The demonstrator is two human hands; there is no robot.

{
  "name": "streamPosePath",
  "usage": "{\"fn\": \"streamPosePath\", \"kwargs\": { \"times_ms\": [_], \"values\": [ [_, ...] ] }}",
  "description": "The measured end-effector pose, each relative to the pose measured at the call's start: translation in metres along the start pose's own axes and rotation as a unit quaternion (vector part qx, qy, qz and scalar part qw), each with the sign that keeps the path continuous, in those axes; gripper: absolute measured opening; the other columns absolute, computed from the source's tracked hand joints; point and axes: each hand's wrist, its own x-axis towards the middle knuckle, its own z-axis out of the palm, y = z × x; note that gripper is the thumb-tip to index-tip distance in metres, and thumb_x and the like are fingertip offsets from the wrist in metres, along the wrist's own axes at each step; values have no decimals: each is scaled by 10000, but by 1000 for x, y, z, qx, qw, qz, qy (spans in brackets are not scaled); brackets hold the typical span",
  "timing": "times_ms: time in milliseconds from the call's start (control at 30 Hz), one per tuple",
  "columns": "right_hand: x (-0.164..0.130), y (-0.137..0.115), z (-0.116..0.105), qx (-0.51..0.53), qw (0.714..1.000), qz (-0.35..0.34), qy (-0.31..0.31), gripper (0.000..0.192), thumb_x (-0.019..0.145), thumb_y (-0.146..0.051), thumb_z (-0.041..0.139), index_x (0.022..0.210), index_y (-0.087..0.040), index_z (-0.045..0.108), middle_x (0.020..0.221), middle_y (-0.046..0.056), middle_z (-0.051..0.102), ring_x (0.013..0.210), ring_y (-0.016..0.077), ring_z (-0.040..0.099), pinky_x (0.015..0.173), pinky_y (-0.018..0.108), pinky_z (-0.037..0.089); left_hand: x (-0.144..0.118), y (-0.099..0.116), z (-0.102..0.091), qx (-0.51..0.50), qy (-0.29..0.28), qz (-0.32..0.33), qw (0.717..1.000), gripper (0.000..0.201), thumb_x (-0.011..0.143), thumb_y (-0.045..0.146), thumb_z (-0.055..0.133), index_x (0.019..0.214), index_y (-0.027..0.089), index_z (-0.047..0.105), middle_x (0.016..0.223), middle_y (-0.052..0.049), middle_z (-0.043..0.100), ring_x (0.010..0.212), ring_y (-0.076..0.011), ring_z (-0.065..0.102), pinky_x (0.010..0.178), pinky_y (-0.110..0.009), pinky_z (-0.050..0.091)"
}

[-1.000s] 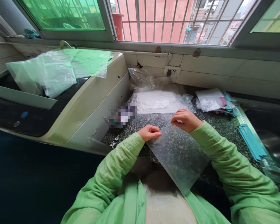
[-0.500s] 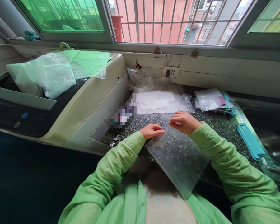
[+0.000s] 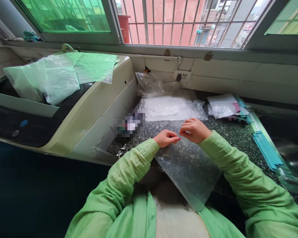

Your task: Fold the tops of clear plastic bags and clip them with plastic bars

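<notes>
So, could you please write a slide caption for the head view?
Left hand and right hand, close together, pinch the top of a clear plastic sheet at a speckled counter.

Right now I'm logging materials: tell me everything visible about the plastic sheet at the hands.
The plastic sheet is thin, clear, straight-edged and slanted. The speckled counter shows through its upper part; its bottom corner overlaps the green jacket. The left hand and right hand appear to pinch its upper end.

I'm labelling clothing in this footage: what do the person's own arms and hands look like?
Both sleeves are long, light green and wrinkled, ending in cuffs. The left hand and right hand are bare, without gloves.
</notes>
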Motion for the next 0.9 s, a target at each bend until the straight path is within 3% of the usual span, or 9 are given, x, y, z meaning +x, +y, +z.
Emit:
{"fn": "streamPosePath", "kwargs": {
  "times_ms": [433,700,900],
  "values": [
    [2,3,1,47,999,-6,-24,126,739,-269,535,681,-201,625,650,7,643,643,130,527,695,278,326,-1,-5,0,16,13,-7,1000,469,599,552,582,506,95,541,473,19,494,497,-59,400,513,-207,316],
    [-5,22,-14,38,999,26,-11,105,732,-227,526,685,-194,614,657,15,647,638,138,535,685,281,349,-1,-7,-1,5,-1,-2,1000,447,619,531,573,508,100,537,484,20,491,497,-58,392,530,-215,310],
    [-3,24,-9,15,999,44,14,112,735,-236,540,659,-187,606,651,23,645,661,154,541,687,289,353,-3,-4,0,-16,8,4,1000,461,616,541,577,500,98,528,474,20,486,498,-57,394,525,-211,303]
  ]
}}
